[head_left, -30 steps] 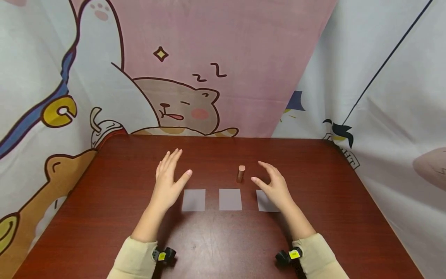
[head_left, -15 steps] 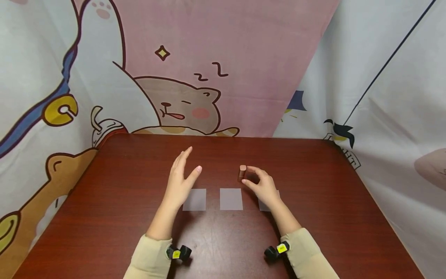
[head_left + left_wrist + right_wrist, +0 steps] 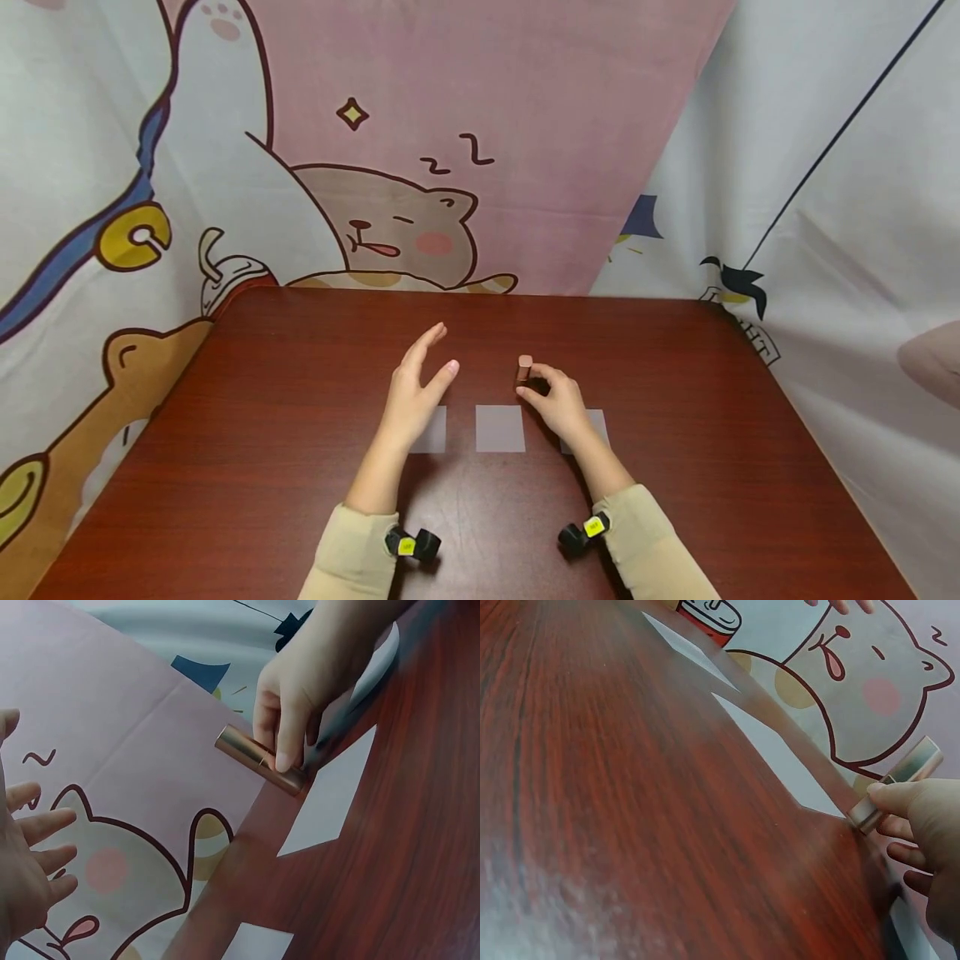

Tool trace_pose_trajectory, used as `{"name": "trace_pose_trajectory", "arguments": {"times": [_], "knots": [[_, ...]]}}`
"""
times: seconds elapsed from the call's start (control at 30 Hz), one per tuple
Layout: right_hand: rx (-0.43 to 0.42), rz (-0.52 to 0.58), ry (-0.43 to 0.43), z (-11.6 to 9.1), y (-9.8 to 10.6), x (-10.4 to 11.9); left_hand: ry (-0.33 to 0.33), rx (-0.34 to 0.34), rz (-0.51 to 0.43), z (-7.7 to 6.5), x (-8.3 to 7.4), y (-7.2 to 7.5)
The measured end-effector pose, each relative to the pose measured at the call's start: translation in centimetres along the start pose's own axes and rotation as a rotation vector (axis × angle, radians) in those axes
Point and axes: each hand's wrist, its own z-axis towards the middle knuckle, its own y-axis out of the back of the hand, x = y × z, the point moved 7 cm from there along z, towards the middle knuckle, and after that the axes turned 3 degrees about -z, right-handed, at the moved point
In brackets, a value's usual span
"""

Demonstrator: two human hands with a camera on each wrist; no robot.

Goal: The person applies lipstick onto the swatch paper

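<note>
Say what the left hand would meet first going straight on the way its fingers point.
The left hand would probably meet the printed cloth behind the table; the copper tube is to the right of that line. The hand's height is hard to judge.

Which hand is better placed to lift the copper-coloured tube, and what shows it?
Probably the right hand: its thumb and fingers pinch the copper-coloured tube. The left hand is apart from the tube and holds nothing.

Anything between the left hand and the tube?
Just bare tabletop between the left hand and the tube, seen in the head view; the middle square lies below that line.
</note>
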Motion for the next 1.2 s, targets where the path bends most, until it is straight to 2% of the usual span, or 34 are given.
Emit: {"name": "trace_pose_trajectory", "arguments": {"times": [0.07, 0.2, 0.3, 0.47, 0.63, 0.87, 1.03, 1.2], "knots": [[-0.01, 0.0, 0.0, 0.1, -0.2, -0.1, 0.01, -0.002, -0.014, 0.1, 0.0, -0.3], [-0.038, -0.002, 0.016, 0.5, -0.4, -0.3, 0.027, -0.008, -0.037, -0.2, -2.0, -0.5], [-0.052, -0.015, 0.038, 0.8, -0.5, -0.3, 0.012, -0.01, -0.048, -0.3, -3.4, -0.5], [-0.087, -0.023, 0.079, 0.9, -0.1, 0.2, -0.014, 0.008, -0.047, -0.2, -3.4, -0.9], [-0.131, 0.004, 0.129, 0.3, 0.8, 1.2, -0.005, 0.014, -0.036, -0.3, -3.3, -0.8], [-0.184, 0.064, 0.21, -0.7, 2.7, 3.4, -0.047, -0.009, -0.02, 0.3, -0.4, -0.8], [-0.208, 0.092, 0.288, -1.2, 4.3, 5.5, -0.113, -0.014, 0.003, 0.3, -1.1, -0.7], [-0.232, 0.084, 0.36, -1.7, 5.5, 7.1, -0.179, -0.008, 0.02, 0.3, -2.5, -0.8]]}}
